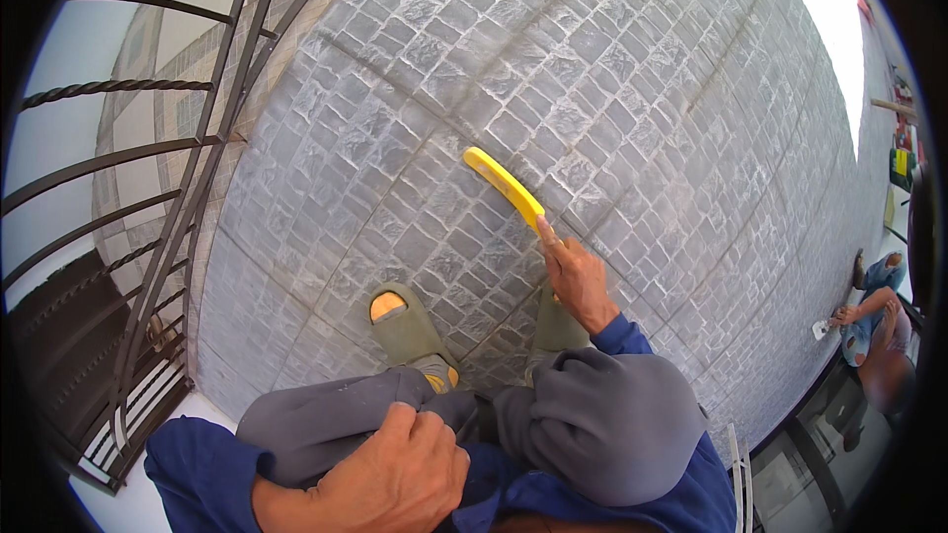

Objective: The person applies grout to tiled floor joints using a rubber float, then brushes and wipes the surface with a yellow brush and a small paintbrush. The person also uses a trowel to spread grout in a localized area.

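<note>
My right hand is wrapped round the near end of a slim, curved yellow hand tool, its index finger stretched along the top. The tool is shaped like the back of a hand brush; its underside is hidden, and I cannot tell whether it touches the paving. It points forward and left, over the grey stone-patterned floor. My left hand is closed in a loose fist by my left knee, low in the view. Whatever its fingers might enclose is hidden.
A dark metal railing with twisted bars runs along the left. My feet in olive slides stand on the paving below the tool. At the far right another person in torn jeans sits low, holding something small and white.
</note>
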Demonstrator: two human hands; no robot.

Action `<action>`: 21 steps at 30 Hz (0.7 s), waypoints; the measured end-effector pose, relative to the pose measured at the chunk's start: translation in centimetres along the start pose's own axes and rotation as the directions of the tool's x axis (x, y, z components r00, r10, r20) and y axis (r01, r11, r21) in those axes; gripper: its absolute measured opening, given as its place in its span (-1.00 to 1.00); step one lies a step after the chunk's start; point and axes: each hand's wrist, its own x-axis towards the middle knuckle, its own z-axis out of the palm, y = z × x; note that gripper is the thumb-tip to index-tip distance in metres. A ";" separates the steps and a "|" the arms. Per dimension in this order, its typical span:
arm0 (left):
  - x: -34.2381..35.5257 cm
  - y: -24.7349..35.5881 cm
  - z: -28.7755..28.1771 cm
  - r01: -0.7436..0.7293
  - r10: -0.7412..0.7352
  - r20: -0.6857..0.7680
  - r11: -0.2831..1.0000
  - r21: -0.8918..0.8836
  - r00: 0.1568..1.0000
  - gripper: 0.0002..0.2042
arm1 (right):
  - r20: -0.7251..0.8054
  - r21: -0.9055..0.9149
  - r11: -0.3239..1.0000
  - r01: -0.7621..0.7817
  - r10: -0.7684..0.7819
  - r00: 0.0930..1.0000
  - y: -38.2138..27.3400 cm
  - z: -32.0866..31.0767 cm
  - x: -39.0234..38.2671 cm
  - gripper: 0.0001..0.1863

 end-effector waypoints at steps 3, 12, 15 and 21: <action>0.3 0.6 -0.1 0.004 -0.004 -0.004 1.000 -0.004 1.000 -0.85 | -0.063 0.043 0.995 0.089 -0.086 0.994 -3.4 2.6 8.1 -0.46; 0.5 0.5 -0.4 -0.034 0.033 0.014 0.997 0.063 0.999 -0.85 | -0.036 0.112 0.992 0.063 -0.060 0.998 -2.6 1.6 9.1 -0.47; 0.0 0.2 0.0 -0.012 0.011 0.012 0.999 0.038 1.000 -0.86 | 0.007 0.083 0.997 0.001 -0.002 1.000 1.0 -1.3 -0.2 -0.44; -0.6 -0.3 0.5 0.022 -0.021 0.030 1.000 -0.011 0.999 -0.87 | 0.057 -0.018 0.988 -0.156 0.157 0.986 3.4 -3.9 -8.3 -0.46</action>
